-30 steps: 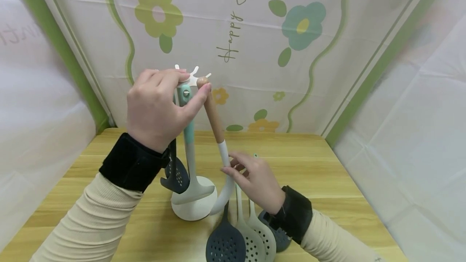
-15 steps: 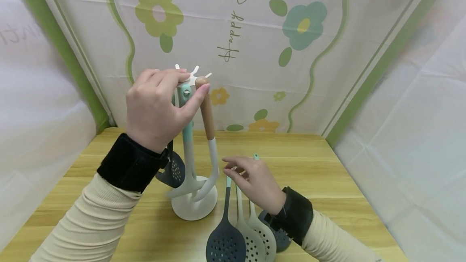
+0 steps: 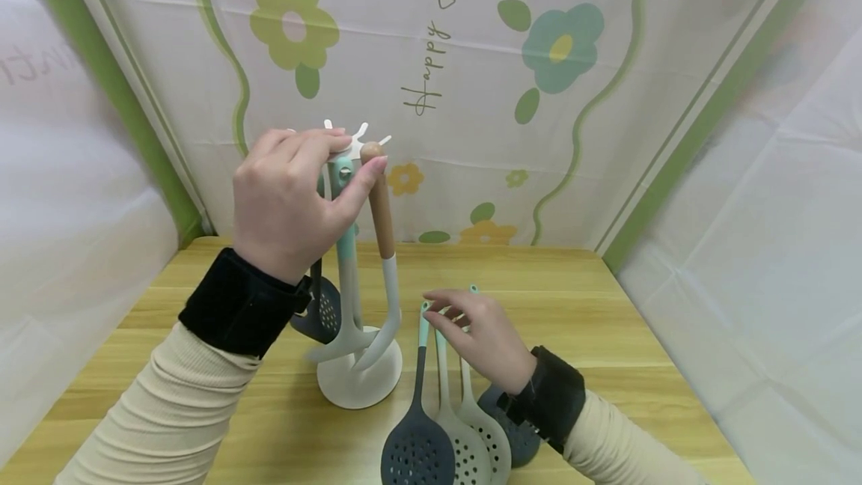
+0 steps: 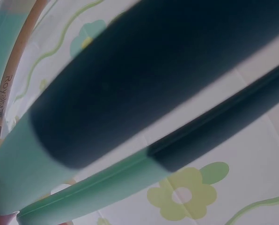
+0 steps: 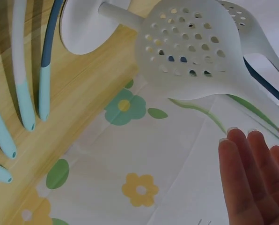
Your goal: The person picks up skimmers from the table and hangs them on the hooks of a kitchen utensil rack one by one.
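My left hand (image 3: 286,200) grips the top of a white utensil stand (image 3: 377,386), its thumb against a wooden handle. That handle belongs to a white-necked slotted turner (image 3: 381,227) hanging on the stand; its perforated white head (image 5: 186,70) fills the upper right wrist view. A teal-and-grey utensil (image 3: 347,275) and a dark slotted utensil (image 3: 326,313) hang beside it. My right hand (image 3: 481,331) holds nothing, fingers loosely bent, over the teal handle ends of utensils lying on the table. Nearest to it is a dark skimmer (image 3: 417,447).
Two pale skimmers (image 3: 465,440) and another dark perforated utensil (image 3: 518,432) lie right of the dark skimmer. The wooden table (image 3: 572,305) ends at a floral backdrop (image 3: 458,81). White fabric walls (image 3: 761,245) stand on both sides.
My right hand has let go of the wooden-handled turner, which has swung left against the stand. The right hand has drawn slightly rightward. My left hand stays on the stand's top.
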A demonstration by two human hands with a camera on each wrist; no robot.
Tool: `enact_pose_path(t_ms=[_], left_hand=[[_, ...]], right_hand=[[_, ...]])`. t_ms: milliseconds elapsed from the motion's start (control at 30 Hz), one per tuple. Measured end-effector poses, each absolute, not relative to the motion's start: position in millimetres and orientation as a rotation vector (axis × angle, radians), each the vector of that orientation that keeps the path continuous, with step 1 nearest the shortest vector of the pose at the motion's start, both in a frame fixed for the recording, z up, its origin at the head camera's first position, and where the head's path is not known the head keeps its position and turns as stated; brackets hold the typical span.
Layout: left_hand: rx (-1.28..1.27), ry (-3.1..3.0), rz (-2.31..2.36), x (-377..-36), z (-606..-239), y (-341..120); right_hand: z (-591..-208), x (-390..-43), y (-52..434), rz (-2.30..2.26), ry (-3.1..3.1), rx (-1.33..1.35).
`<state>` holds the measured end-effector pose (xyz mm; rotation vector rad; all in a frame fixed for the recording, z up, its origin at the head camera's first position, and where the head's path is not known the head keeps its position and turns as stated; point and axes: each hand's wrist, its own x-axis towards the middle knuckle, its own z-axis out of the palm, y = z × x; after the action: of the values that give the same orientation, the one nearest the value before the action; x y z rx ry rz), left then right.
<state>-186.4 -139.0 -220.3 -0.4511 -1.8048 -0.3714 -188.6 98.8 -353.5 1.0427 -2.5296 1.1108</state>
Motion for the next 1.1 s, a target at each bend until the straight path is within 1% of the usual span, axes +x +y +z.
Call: enact_pose_path(t_ms=[633,1100], left_hand=[[-0.437,-1.824,-0.327,-185.9,-219.4,-138.1],[-0.382,-1.876,-0.246,-180.7,-216.0,-134.3]], right_hand=[[-376.6,-203.9,122.2,1.085,-2.618,0.796],[-388.0,-207.0,136.0,1.094,-2.685,0.694]])
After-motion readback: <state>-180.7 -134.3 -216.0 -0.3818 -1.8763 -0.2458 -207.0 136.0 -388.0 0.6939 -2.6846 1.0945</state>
